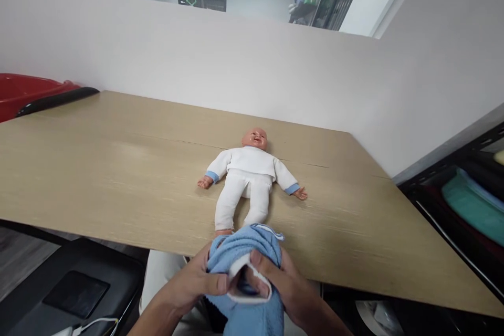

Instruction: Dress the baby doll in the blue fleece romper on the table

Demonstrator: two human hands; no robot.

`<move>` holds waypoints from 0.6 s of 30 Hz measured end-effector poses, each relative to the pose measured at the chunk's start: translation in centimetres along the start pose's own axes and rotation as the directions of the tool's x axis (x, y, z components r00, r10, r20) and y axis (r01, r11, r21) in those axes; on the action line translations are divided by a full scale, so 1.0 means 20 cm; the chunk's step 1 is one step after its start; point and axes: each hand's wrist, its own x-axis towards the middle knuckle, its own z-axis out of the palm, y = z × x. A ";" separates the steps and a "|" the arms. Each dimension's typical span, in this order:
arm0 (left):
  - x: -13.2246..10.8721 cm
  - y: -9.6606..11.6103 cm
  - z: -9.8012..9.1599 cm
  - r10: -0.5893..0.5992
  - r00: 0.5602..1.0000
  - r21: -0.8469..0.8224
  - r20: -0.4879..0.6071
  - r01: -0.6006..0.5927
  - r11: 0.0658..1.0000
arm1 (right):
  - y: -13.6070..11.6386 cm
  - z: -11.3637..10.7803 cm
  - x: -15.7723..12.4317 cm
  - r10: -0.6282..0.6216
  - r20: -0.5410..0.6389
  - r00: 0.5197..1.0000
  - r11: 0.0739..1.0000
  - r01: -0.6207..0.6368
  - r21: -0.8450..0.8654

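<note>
The left hand [197, 281] and right hand [289, 283] each clench a bunched blue cloth [244, 249] at the near edge of the worktop [118, 168], thumbs parting its white-lined opening against the feet of a doll [250, 173] lying face up; an even grip holding that opening wide seems best.

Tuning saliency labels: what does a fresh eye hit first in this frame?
A baby doll in a white suit with blue cuffs lies face up, arms spread, midway along the wooden table. At the near edge, the left hand and right hand grip a bunched blue cloth with a white lining, right by the doll's feet. A red tub shows at the far left.
</note>
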 end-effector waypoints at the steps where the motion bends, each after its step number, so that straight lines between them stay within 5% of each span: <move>1: -0.02 -0.01 0.00 -0.008 0.998 -0.040 -0.059 0.006 0.999 | -0.02 0.01 -0.01 -0.028 0.050 0.998 0.998 0.031 -0.047; 4: -0.08 -0.03 -0.02 -0.036 0.985 -0.027 -0.170 0.031 0.999 | -0.03 0.02 -0.04 -0.052 0.064 0.997 0.976 0.064 -0.209; 7: -0.12 -0.02 -0.02 -0.067 0.971 0.207 -0.230 0.116 0.971 | 0.04 0.06 -0.05 -0.118 -0.176 0.977 0.900 0.030 -0.434; 10: -0.13 0.01 -0.02 0.060 0.947 0.446 -0.317 0.093 0.890 | 0.12 0.11 -0.02 -0.267 -0.298 0.916 0.755 0.007 -0.655; 13: -0.10 0.03 -0.03 0.187 0.937 0.632 -0.295 0.045 0.773 | 0.17 0.17 0.04 -0.320 -0.291 0.901 0.642 -0.020 -0.766; 18: -0.05 -0.01 -0.11 0.194 0.910 0.854 -0.367 0.247 0.457 | 0.19 0.21 0.11 -0.312 -0.282 0.907 0.530 -0.080 -0.844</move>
